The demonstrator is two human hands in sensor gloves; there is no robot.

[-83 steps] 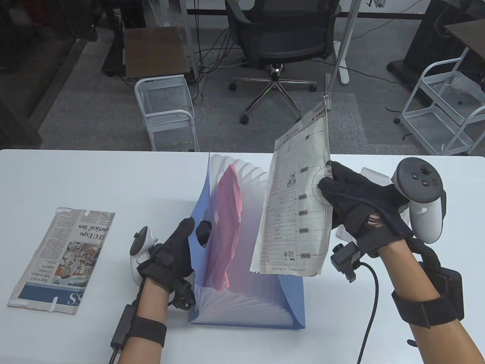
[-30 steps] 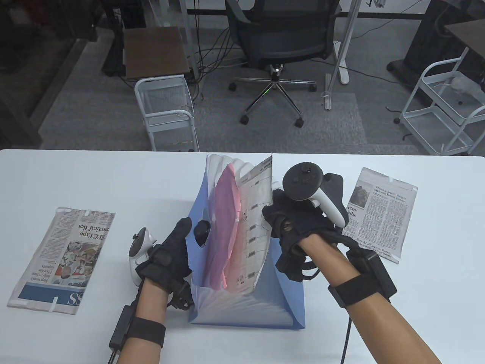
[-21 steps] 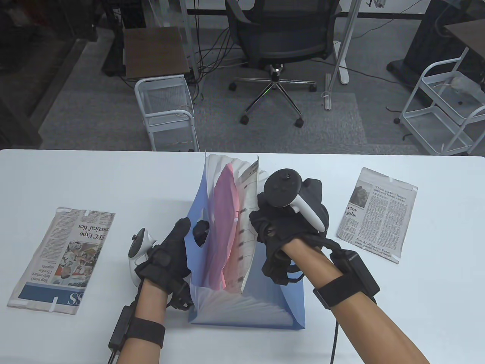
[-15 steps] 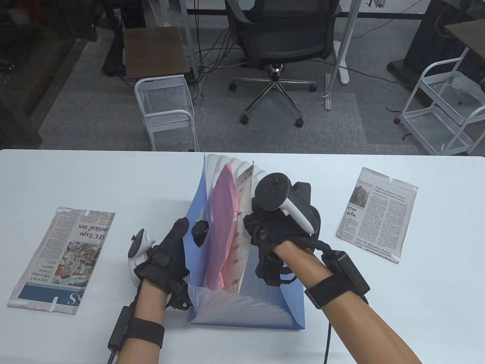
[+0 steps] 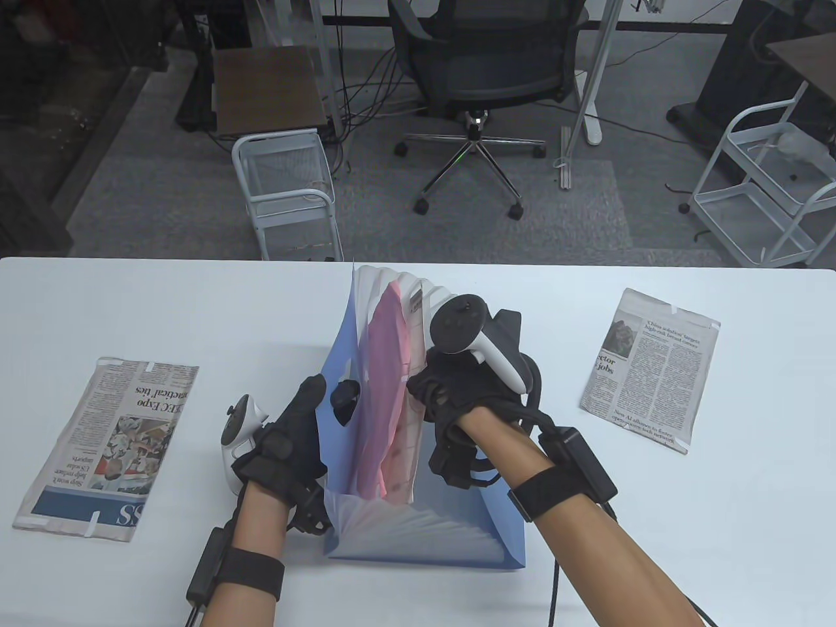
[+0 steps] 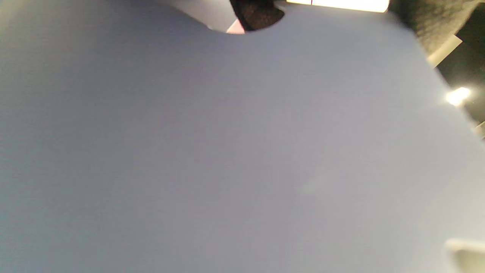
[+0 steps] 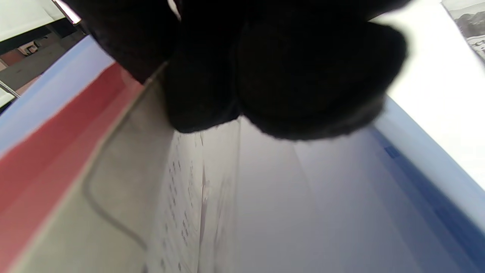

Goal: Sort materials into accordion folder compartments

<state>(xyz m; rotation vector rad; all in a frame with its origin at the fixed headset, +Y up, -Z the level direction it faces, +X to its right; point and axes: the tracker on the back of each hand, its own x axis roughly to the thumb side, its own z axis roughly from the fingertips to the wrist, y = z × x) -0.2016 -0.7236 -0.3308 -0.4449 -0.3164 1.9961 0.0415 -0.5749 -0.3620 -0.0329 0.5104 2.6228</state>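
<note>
The right hand (image 5: 457, 392) pinches the printed newsprint sheet (image 5: 413, 418), standing edge-down directly beneath it in a middle pocket of the blue plastic accordion folder (image 5: 483, 529); the left hand (image 5: 294, 431) grips the folder's near-left wall.

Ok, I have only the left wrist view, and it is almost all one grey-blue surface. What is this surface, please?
Observer: It is the left wall of the blue accordion folder; the left hand holds it at the edge.
Operator: And where is the right hand?
Observer: The right hand grips the top of a printed sheet that stands in the compartment just right of the pink sheet.
Operator: Is anything outside the folder?
Observer: Yes, the left newspaper and the right newspaper lie flat on the table, one on each side of the folder.
</note>
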